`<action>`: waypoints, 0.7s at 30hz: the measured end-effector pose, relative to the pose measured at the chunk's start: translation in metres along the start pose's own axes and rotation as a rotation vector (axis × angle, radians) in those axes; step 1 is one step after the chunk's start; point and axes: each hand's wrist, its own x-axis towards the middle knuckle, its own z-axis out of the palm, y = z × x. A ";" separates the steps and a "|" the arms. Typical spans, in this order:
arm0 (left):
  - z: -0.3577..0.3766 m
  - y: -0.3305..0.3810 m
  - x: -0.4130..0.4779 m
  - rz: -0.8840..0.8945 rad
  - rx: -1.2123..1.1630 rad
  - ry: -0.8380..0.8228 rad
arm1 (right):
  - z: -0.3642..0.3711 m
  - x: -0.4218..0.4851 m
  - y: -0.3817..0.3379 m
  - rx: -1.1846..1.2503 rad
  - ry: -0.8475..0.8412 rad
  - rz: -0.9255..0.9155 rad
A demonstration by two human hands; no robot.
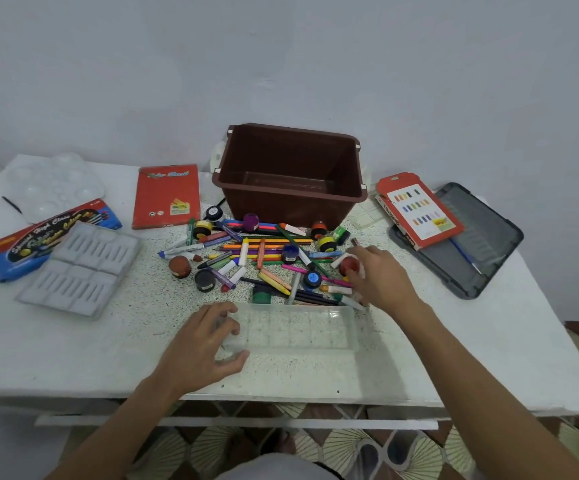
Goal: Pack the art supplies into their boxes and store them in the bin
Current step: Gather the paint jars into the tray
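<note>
- A red paint pot (347,264) was found at the right edge of the loose supplies (267,251), pinched by the curled fingers of the right hand (381,277).
- The clear tray (298,329), just in front of the pile, was gripped at its left end by the left hand (201,344).
- The brown bin (291,174) was seen empty behind the pile.
- Advised: the pot should be lifted straight up, clear of the neighbouring crayons, and the tray held flat.

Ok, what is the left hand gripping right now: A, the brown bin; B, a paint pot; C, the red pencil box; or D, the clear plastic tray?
D: the left hand curls its fingers and thumb round the left end of the clear plastic tray, while the brown bin stands apart at the back.
</note>
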 end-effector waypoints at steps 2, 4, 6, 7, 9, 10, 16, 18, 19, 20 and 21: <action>-0.001 0.000 -0.001 -0.023 -0.009 -0.015 | 0.012 0.008 0.002 -0.042 0.008 -0.049; -0.001 0.000 -0.001 -0.038 -0.010 -0.028 | 0.023 0.014 0.006 -0.085 -0.004 -0.105; -0.002 0.001 0.000 -0.041 -0.005 -0.037 | 0.028 0.015 0.011 -0.085 0.034 -0.146; -0.002 0.001 0.001 -0.044 -0.001 -0.040 | 0.028 0.015 0.012 -0.045 0.065 -0.155; -0.002 0.001 0.002 -0.046 0.011 -0.047 | 0.023 0.009 0.012 0.121 0.130 -0.143; -0.002 0.001 0.002 -0.044 0.016 -0.049 | 0.019 0.005 0.011 0.219 0.145 -0.119; -0.002 0.002 0.003 -0.016 0.044 -0.049 | -0.003 -0.027 0.004 0.609 0.033 0.041; -0.003 0.002 0.003 -0.010 0.045 -0.050 | -0.004 -0.040 0.004 0.654 -0.016 0.052; -0.002 0.002 0.003 -0.007 0.047 -0.050 | -0.003 -0.045 0.005 0.674 -0.033 0.040; -0.003 0.002 0.004 -0.003 0.050 -0.050 | 0.000 -0.051 0.005 0.681 -0.043 0.014; -0.003 0.002 0.003 0.001 0.053 -0.050 | 0.002 -0.056 0.006 0.669 -0.046 -0.022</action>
